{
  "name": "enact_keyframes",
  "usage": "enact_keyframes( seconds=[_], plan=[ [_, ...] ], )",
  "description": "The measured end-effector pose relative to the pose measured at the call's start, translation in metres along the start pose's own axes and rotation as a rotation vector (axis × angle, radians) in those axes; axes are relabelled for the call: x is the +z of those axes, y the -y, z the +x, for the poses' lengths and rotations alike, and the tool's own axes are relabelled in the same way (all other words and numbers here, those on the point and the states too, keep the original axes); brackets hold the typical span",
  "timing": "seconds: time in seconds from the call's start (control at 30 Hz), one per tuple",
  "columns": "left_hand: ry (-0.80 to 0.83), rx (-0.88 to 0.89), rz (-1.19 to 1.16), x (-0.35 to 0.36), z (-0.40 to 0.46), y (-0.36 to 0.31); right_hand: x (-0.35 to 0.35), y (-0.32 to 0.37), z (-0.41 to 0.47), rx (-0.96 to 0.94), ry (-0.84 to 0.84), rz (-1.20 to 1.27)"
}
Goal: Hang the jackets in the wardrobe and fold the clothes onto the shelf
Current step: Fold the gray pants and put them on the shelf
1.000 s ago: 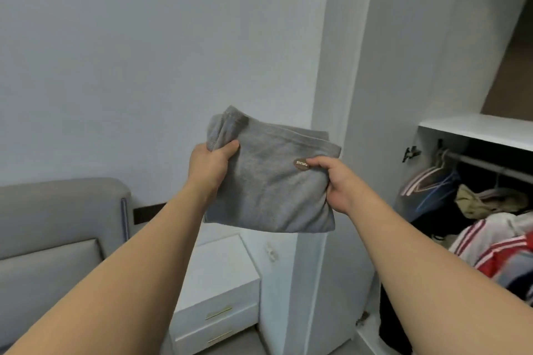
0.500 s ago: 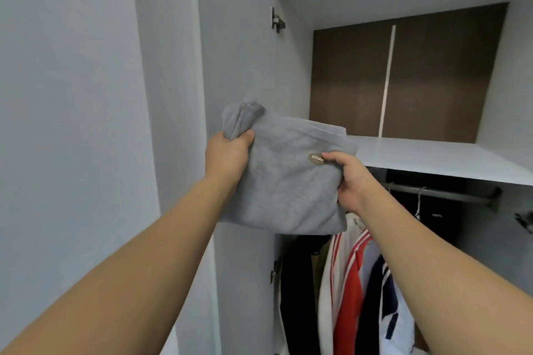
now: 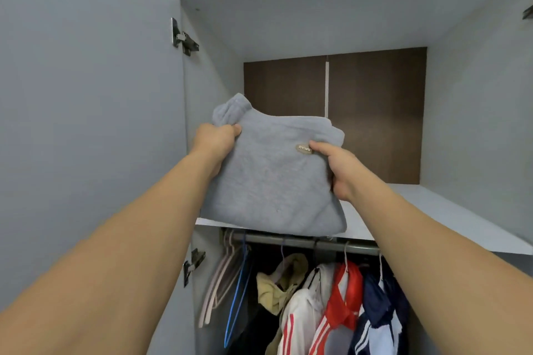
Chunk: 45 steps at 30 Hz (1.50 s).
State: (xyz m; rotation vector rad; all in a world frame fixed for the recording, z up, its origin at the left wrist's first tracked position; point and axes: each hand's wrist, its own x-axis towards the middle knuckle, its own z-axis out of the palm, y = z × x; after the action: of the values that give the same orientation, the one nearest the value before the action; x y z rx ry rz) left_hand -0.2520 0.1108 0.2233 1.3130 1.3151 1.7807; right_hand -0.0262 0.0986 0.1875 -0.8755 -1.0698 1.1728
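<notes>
Left hand point(image 3: 215, 140): raised at arm's length, thumb on the near face and fingers curled behind, clamped on the upper left corner of the folded grey garment point(image 3: 274, 179), just below a thick rolled band of cloth that sticks up past the knuckles.

Right hand point(image 3: 336, 171): level with the left or slightly lower, thumb laid beside a small oval label point(image 3: 304, 149), fingers wrapped round the right edge; also clamped on the garment.

Folded grey garment: held between the two hands, spanning the gap from one to the other, its flat face tilted toward the wearer. Long axis roughly left to right, top edge up and away, loose lower edge hanging below both wrists. Neither hand is clearly the nearer; both share the load.

Shelf point(image 3: 427, 210): directly beyond and below the hands, a pale board whose front lip crosses behind the garment's lower edge. Whether the cloth touches the lip cannot be told. Judged relation for the coming move: the shelf surface lies forward and a little down from both hands, so the bundle likely needs tipping flat and sliding in, long axis parallel to the lip.

Rail point(image 3: 302, 241): under the shelf, below the hands, carrying hangers point(image 3: 233, 274) and hung jackets point(image 3: 340, 305) in white, red and navy.

Wardrobe door point(image 3: 86, 124): open, left of the left hand.
</notes>
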Motion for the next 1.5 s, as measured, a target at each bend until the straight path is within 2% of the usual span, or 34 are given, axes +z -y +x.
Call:
enact_keyframes(
  seconds=[0.17, 0.37, 0.47, 0.6, 0.67, 0.73, 0.77, 0.8, 0.87, 0.93, 0.97, 1.23, 1.5],
  plan=[
    [0.038, -0.074, 0.027, 0.037, 0.081, 0.015, 0.003, -0.001, 0.087, 0.005, -0.058, -0.059],
    [0.111, -0.187, 0.089, 0.063, 0.174, 0.058, 0.013, -0.032, 0.188, 0.046, -0.115, -0.099],
    [0.154, -0.222, 0.112, 0.084, 0.217, 0.091, 0.016, -0.055, 0.239, 0.059, -0.196, -0.118],
    [0.202, -0.236, 0.19, 0.115, 0.264, 0.132, 0.017, -0.092, 0.296, 0.023, -0.385, -0.183],
    [0.158, -0.115, 0.469, 0.128, 0.275, 0.151, 0.016, -0.106, 0.316, 0.059, -0.492, -0.319],
    [0.081, 0.057, 0.857, 0.137, 0.27, 0.172, 0.013, -0.12, 0.325, 0.099, -0.553, -0.728],
    [0.08, 0.124, 0.963, 0.142, 0.265, 0.183, 0.012, -0.127, 0.328, 0.079, -0.534, -0.975],
    [0.15, 0.175, 1.036, 0.146, 0.261, 0.194, 0.012, -0.134, 0.329, 0.045, -0.461, -1.207],
    [0.448, 0.178, 1.212, 0.154, 0.256, 0.215, 0.011, -0.145, 0.331, 0.04, -0.141, -1.566],
    [0.67, 0.071, 1.344, 0.154, 0.257, 0.234, 0.012, -0.157, 0.333, 0.159, 0.125, -1.7],
    [0.712, 0.009, 1.346, 0.153, 0.262, 0.242, 0.012, -0.162, 0.336, 0.189, 0.159, -1.709],
    [0.67, -0.106, 1.279, 0.168, 0.321, 0.287, 0.011, -0.191, 0.397, 0.133, 0.097, -1.672],
    [0.672, -0.087, 1.295, 0.183, 0.351, 0.303, 0.006, -0.207, 0.435, 0.125, 0.081, -1.654]
  ],
)
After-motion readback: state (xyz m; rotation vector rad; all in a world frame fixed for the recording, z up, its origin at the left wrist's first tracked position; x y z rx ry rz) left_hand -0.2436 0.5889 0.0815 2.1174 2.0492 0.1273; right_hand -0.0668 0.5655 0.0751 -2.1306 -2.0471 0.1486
